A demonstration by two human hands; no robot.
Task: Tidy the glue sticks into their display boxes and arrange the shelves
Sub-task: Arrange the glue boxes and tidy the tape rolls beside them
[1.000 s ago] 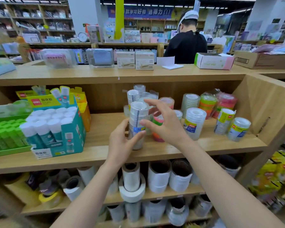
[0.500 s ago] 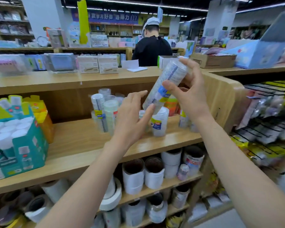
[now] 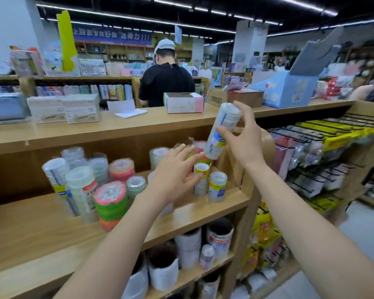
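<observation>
The wooden shelf (image 3: 41, 229) carries upright wrapped stacks of tape rolls, among them a green-and-pink stack (image 3: 111, 203) near its front edge. Above the shelf's right end, the right hand (image 3: 244, 140) grips a tilted clear tape-roll stack (image 3: 223, 128). Lower, the left hand (image 3: 173, 175) is spread wide, empty, over a yellow-labelled stack (image 3: 201, 179).

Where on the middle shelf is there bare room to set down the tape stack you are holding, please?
Bare wood lies on the middle shelf left of and before the clear stacks. The right end around the small rolls is crowded; the right hand holds the tape stack.
</observation>
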